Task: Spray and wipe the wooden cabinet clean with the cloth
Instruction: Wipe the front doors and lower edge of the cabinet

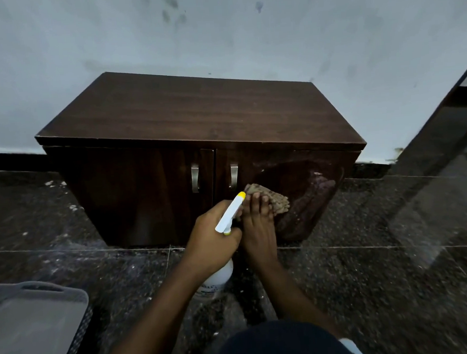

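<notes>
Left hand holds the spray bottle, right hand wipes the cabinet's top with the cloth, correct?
Not the top: in the head view the right hand presses the cloth on a cabinet door. Left hand holds the spray bottle.

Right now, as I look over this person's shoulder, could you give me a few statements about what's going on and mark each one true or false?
1. The left hand grips the spray bottle. True.
2. The cloth lies on top of the cabinet. False: the right hand presses it against the front of the right door.
3. The doors carry two metal handles. True.
4. The grey container stands on the cabinet. False: it sits low at the left, down by the floor.
</notes>
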